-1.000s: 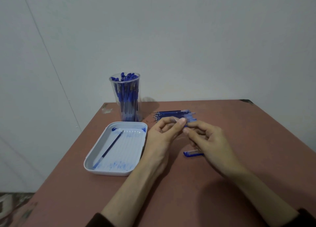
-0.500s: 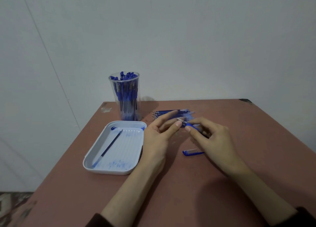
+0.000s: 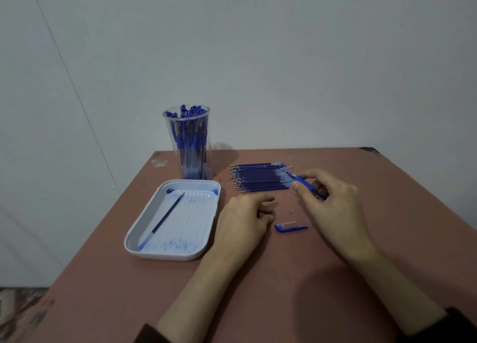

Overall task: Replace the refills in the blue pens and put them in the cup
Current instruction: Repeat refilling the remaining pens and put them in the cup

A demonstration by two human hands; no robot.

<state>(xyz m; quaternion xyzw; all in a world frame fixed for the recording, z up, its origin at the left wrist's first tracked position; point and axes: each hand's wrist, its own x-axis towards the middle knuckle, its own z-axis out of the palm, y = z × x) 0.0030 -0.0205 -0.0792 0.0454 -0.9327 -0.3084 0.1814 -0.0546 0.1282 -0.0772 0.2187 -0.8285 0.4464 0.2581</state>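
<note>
Currently, a blue pen [image 3: 305, 187] is pinched between the thumb and fingers of the right hand [image 3: 335, 205]. Its metal tip is pointed up and to the left, over the right end of a row of refills [image 3: 260, 178]. The refills are laid side by side on the reddish-brown table [image 3: 284, 304], tips turned to the left, just beyond both hands.

The left hand [image 3: 242, 221] is rested on the table between the tray and the pen cap, with its fingers curled inward. A small dark piece [image 3: 271, 211] is seen at its fingertips, but whether it is gripped cannot be told.

A blue pen cap [image 3: 290, 226] with a clear section is laid flat on the table between the two hands, touching neither. To the left, a white tray [image 3: 165, 256] smeared with blue ink is set, and a single refill [image 3: 167, 217] is laid diagonally in it.

Behind the tray, a clear plastic cup [image 3: 207, 136] is stood upright near the far left corner of the table. It is filled with capped blue pens [image 3: 189, 146], whose tops are seen at the rim. Dark sleeves [image 3: 462, 324] are seen at the lower edge.
</note>
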